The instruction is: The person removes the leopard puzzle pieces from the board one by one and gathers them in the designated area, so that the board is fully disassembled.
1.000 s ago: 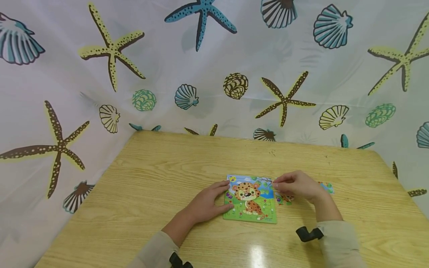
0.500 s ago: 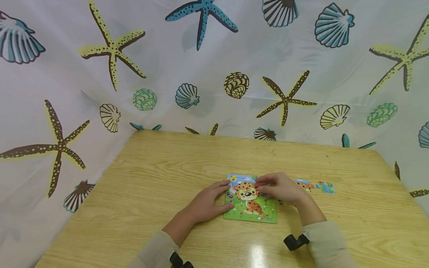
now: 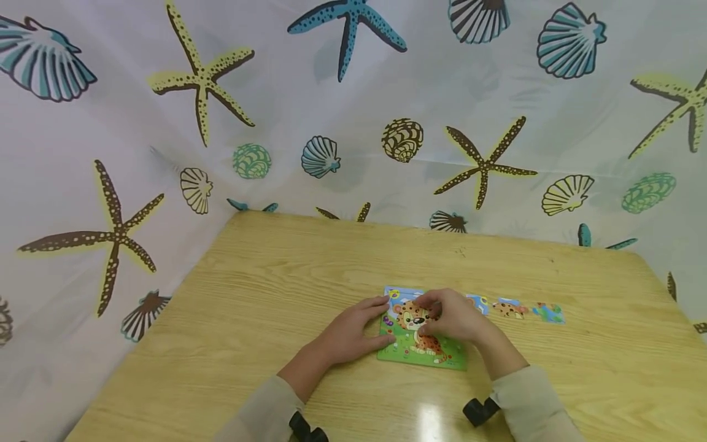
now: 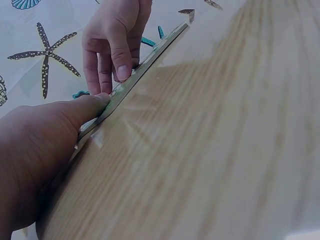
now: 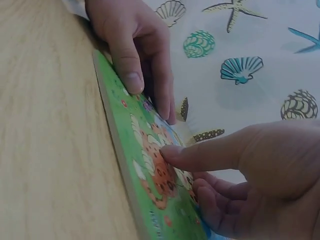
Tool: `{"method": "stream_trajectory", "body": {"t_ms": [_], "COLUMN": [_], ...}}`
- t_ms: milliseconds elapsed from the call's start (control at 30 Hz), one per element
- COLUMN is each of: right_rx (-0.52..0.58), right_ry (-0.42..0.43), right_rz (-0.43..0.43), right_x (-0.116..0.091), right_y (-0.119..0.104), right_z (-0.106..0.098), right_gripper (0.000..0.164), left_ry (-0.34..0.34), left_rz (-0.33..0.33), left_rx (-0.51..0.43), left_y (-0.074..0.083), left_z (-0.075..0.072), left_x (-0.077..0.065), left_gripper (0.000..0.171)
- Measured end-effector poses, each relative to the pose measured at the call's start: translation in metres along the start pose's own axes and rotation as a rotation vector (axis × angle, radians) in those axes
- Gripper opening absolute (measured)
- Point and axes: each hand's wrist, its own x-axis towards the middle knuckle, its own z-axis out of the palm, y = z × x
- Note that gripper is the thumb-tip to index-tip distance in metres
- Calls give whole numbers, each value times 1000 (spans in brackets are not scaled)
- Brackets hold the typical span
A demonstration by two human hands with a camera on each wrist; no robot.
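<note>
A square puzzle board (image 3: pixel 397 350) with a spotted leopard cub on green grass lies on the table. My left hand (image 3: pixel 350 334) rests along its left side; the right wrist view shows the left thumb (image 5: pixel 133 82) on the green face. Over the board's right half is my right hand (image 3: pixel 455 316), thumb and fingers apart. Its thumb (image 5: pixel 172 152) touches the picture near the cub's body, with the other fingers bent toward the upper part. No loose piece shows between them. The palm and fingers hide the board's upper right.
To the right of the board a row of loose puzzle pieces lies flat: one partly behind the right hand (image 3: pixel 479 304), a leopard-face piece (image 3: pixel 510 309) and a blue-green piece (image 3: pixel 548 312). A curtain (image 3: pixel 353 178) printed with shells and starfish borders the wooden table (image 3: pixel 298 264).
My right hand has moved left from the board's right edge onto the picture, uncovering loose pieces. The left hand stays at the board's left side. The head view has shifted slightly.
</note>
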Motion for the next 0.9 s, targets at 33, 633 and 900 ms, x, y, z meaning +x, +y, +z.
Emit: {"method": "stream_trajectory", "body": {"t_ms": [33,633,900], "right_rx": [-21,-154,1], "right_ry": [-7,-160,-198], "right_rz": [-6,3,40], "right_x": [1,12,11], "right_y": [-1,-17,-16], "right_z": [-1,-14,-18], "right_gripper": [47,29,17], "left_ry": [-3,-27,-12], "left_rz": [-6,2,24], "left_rx": [1,17,22], "left_y": [0,2,-1], "left_z": [0,-1,0], "left_x": [0,0,1], "left_gripper": [73,73,74]}}
